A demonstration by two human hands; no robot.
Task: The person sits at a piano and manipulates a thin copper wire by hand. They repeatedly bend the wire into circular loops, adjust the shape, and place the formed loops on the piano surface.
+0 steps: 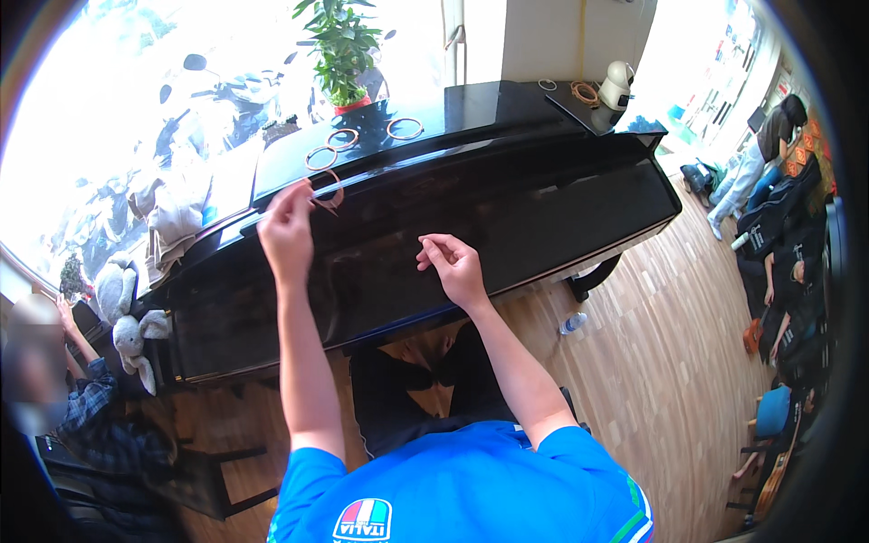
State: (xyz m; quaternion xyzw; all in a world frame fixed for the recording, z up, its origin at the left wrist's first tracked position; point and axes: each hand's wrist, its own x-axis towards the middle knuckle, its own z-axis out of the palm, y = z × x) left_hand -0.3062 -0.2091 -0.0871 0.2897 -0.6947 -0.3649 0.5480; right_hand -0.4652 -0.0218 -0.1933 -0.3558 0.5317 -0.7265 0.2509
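Note:
My left hand [288, 233] is raised over the left part of a black upright piano [507, 199]. Its fingertips pinch a thin copper-coloured coil [339, 194], which hangs to the right of them. Just beyond, three similar coils [405, 137] lie spread along the glossy piano top. My right hand [454, 265] hovers above the closed front section of the piano, thumb and fingers pressed together. Whatever may be between those fingertips is too small to make out.
A potted plant [342, 54] stands behind the piano, and a white camera-like device [617, 84] sits beside more coils [585, 93] at the right end. Grey plush toys [131, 335] hang at the left, near a seated person [81, 389]. Another person [765, 149] bends at far right. A bottle [572, 323] is on the floor.

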